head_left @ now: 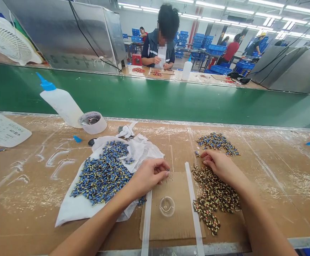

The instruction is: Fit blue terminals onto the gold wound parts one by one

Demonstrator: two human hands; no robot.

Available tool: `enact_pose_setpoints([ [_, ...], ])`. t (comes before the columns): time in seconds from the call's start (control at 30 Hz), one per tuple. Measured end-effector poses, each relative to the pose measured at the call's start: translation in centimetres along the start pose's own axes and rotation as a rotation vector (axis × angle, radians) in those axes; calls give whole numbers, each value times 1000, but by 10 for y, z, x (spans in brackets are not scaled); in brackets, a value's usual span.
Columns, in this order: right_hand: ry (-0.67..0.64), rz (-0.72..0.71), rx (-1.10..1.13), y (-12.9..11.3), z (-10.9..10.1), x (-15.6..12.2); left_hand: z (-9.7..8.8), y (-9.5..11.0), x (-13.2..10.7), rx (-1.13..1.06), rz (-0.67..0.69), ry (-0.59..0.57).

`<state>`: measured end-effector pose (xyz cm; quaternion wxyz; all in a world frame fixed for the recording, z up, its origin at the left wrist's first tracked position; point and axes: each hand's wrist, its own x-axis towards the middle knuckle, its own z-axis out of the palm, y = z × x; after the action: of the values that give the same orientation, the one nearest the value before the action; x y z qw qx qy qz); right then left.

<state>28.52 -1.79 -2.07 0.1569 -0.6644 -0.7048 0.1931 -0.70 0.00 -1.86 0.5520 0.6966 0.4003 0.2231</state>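
My left hand (150, 174) hovers over a brown cardboard pad (174, 217), fingers pinched together on something too small to make out. Left of it a pile of small blue and yellow parts (103, 174) lies on a white cloth (72, 209). My right hand (219, 164) rests knuckles-up on a pile of brown and yellow parts (213, 199), fingers curled down into them. Just beyond this hand lies a smaller heap of mixed blue and yellow parts (217, 142). A small clear dish (167, 206) sits on the cardboard between my forearms.
A white squeeze bottle with a blue nozzle (61, 103) and a tape roll (93, 122) stand at the back left. A green conveyor belt (171, 99) runs across behind the table. Another person (160, 39) works opposite. A white fan (8, 39) is far left.
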Motion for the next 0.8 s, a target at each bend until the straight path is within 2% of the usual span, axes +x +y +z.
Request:
enact_pose_setpoints([
  [0.13, 56, -66, 87, -7, 0, 0, 0, 5, -1, 9, 2, 26],
  [0.27, 65, -85, 469, -34, 7, -3, 2, 10, -4, 7, 23, 38],
  [0.4, 38, -25, 790, -67, 26, -8, 6, 12, -5, 35, 39, 79],
  [0.53, 57, 1, 906, -84, 43, -10, 9, 11, -5, 108, 76, 132],
  [0.8, 26, 30, 1040, -89, 55, -13, 9, 11, -5, 317, 149, 163],
])
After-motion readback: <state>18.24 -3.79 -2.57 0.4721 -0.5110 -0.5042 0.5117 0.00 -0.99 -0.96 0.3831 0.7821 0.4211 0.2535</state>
